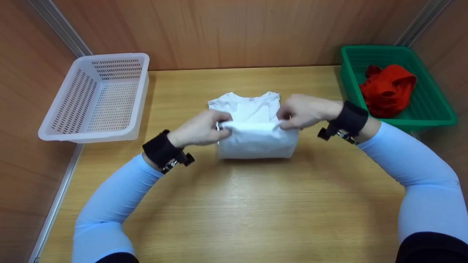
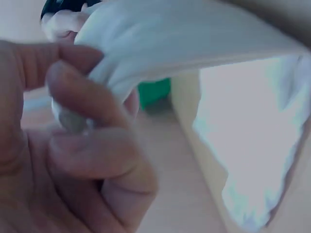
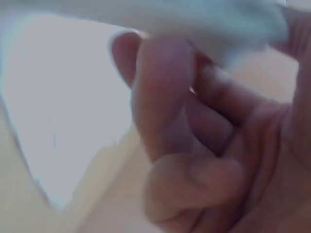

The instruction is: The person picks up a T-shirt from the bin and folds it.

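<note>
A white shirt (image 1: 257,144) lies on the table with its neckline toward the back wall. Its lower part is raised and folded over toward the collar. My left hand (image 1: 210,128) pinches the left end of the raised edge between thumb and fingers. At the right end of that edge, my right hand (image 1: 301,111) pinches the cloth the same way. Both wrist views show the white cloth (image 2: 180,39) stretched from the fingertips, with the flat part of the shirt (image 3: 58,107) beyond it, overexposed.
At the back left stands a white perforated basket (image 1: 137,109) with nothing seen in it. A green basket (image 1: 431,95) at the back right holds red cloth (image 1: 389,91). Wooden panels (image 1: 219,33) enclose the table (image 1: 234,208) at the back and sides.
</note>
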`<act>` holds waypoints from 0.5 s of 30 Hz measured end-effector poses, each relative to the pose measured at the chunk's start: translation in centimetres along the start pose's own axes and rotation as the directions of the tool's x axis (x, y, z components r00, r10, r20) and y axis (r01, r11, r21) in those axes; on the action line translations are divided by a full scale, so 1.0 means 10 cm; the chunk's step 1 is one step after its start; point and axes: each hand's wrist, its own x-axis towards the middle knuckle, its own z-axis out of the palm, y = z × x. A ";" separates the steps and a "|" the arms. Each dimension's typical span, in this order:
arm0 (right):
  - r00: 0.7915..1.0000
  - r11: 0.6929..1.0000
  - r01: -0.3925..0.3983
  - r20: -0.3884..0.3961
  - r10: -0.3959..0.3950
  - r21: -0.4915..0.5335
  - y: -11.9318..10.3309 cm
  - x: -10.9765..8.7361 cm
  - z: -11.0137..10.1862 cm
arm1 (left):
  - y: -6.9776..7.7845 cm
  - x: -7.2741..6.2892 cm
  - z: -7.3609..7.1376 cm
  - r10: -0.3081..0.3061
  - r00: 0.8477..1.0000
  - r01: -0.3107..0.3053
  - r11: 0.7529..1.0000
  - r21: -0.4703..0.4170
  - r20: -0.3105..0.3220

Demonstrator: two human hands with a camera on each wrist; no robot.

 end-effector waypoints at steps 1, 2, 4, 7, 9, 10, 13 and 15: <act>0.998 0.999 -0.032 -0.058 0.033 0.013 0.09 0.05 -0.08 | -0.03 0.08 -0.07 -0.030 0.997 0.030 1.000 0.001 -0.068; 0.991 0.997 -0.066 -0.111 0.069 0.032 0.18 0.11 -0.15 | -0.07 0.18 -0.12 -0.061 0.989 0.062 0.998 0.006 -0.134; 0.969 0.988 -0.132 -0.198 0.147 0.086 0.36 0.23 -0.25 | -0.15 0.39 -0.19 -0.119 0.962 0.126 0.992 0.014 -0.245; 0.919 0.967 -0.213 -0.307 0.246 0.139 0.61 0.45 -0.32 | -0.32 0.73 -0.22 -0.196 0.912 0.224 0.974 0.035 -0.361; 0.884 0.958 -0.252 -0.370 0.286 0.139 0.75 0.61 -0.29 | -0.46 0.94 -0.21 -0.259 0.880 0.302 0.952 0.047 -0.399; 0.868 0.955 -0.269 -0.399 0.296 0.124 0.81 0.70 -0.26 | -0.54 1.04 -0.19 -0.297 0.866 0.347 0.936 0.054 -0.402; 0.840 0.934 -0.347 -0.415 0.349 0.083 0.93 0.96 -0.10 | -0.74 1.23 -0.04 -0.415 0.821 0.496 0.858 0.130 -0.393; 0.840 0.914 -0.404 -0.386 0.382 0.025 0.94 1.10 0.05 | -0.82 1.31 0.11 -0.457 0.807 0.555 0.802 0.219 -0.374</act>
